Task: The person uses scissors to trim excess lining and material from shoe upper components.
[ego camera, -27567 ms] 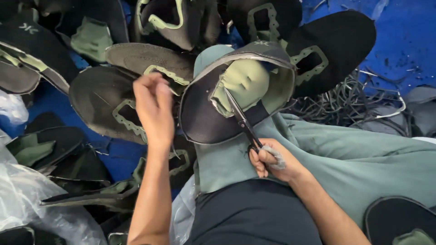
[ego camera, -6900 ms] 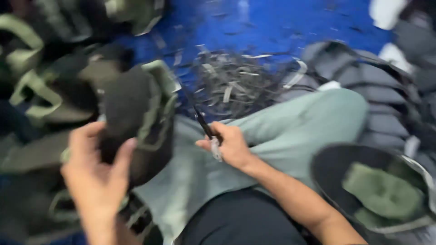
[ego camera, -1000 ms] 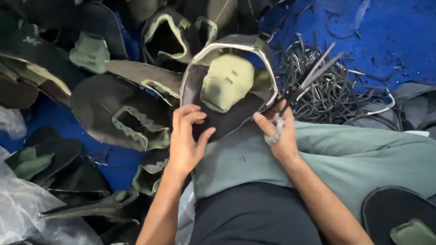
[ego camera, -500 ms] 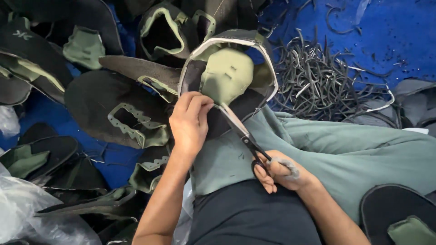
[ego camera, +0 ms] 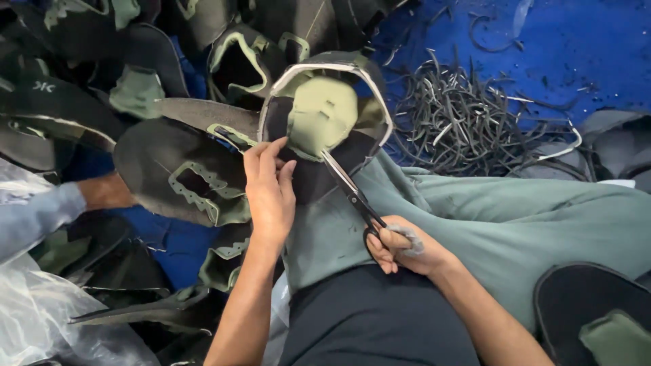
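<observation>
The shoe upper [ego camera: 319,129], a dark curved piece with a pale green centre and a light trimmed edge, is held over the person's lap, against the knee of the grey-green trousers [ego camera: 502,224]. It is pressed down at its lower left edge by the left hand [ego camera: 270,193], whose fingers are laid flat and close together on the dark material. Scissors [ego camera: 352,196] are gripped by the right hand [ego camera: 400,245], with fingers closed through the handles; the blades are pointed up and left, and their tips are seen at the lower rim of the green centre. The blades appear nearly closed, though the gap cannot be told for certain.

More dark and green uppers [ego camera: 183,179] are heaped to the left and above, on a blue sheet [ego camera: 583,54]. A tangle of thin dark offcut strips [ego camera: 468,122] is spread on that sheet, just right of the held upper. Another person's arm in a light blue sleeve [ego camera: 34,213] is seen at the left edge, and clear plastic [ego camera: 41,318] is bunched at the lower left corner.
</observation>
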